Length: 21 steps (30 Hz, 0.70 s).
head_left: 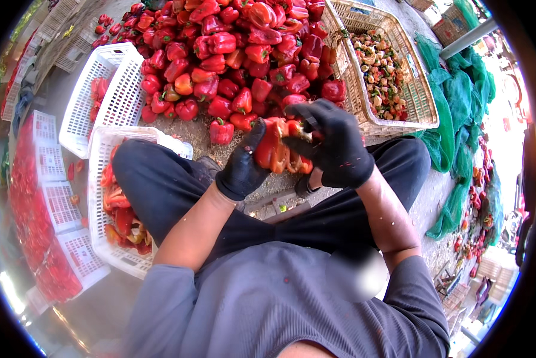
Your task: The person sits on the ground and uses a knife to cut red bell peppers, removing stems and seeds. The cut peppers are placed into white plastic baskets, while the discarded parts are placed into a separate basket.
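Note:
In front of my lap, an opened red bell pepper (273, 150) shows its pale inner ribs. My left hand (245, 161), in a black glove, grips its left side, thumb upward. On the other side my right hand (335, 143), gloved alike and slightly blurred, curls its fingers and thumb about the pepper's right part. Those fingers partly hide what lies between them. Just beyond both hands rises a large heap of whole red bell peppers (214, 62) on the ground.
By my left knee a white plastic crate (99, 223) holds opened peppers. Another white crate (77, 98) stands beyond it. A beige crate (422, 107) at the right contains pepper cores (377, 67). Green netting (458, 147) lies beside it. Crates of red peppers (48, 215) line the far left.

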{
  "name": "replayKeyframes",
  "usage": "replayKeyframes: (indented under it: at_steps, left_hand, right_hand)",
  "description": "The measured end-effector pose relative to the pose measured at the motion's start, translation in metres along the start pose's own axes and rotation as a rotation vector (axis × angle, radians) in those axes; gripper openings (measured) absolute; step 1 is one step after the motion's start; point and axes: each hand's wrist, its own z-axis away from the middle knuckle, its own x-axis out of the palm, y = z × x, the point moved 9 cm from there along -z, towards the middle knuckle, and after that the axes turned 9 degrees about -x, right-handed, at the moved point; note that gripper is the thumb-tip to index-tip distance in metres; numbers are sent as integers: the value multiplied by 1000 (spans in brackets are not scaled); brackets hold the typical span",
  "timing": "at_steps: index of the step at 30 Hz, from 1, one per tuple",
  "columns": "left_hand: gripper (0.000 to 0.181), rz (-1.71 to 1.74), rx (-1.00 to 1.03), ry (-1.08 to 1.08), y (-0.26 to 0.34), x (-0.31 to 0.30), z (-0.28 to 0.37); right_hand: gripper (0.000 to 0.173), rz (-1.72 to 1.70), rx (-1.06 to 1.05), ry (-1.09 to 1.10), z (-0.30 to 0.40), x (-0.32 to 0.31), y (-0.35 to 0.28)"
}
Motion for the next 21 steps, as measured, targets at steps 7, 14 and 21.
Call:
replayKeyframes:
  at_steps: [7,14,21]
  left_hand:
    - [47,82,-100,-58,-16,1,-3]
    - [36,-316,12,-8,-17,5,4]
    - [41,-670,248,137,13,3,14]
  right_hand:
    - [38,69,-91,-169,9,20,-1]
    - [24,-83,15,-115,23,27,24]
    - [19,-761,513,274,31,-3,84]
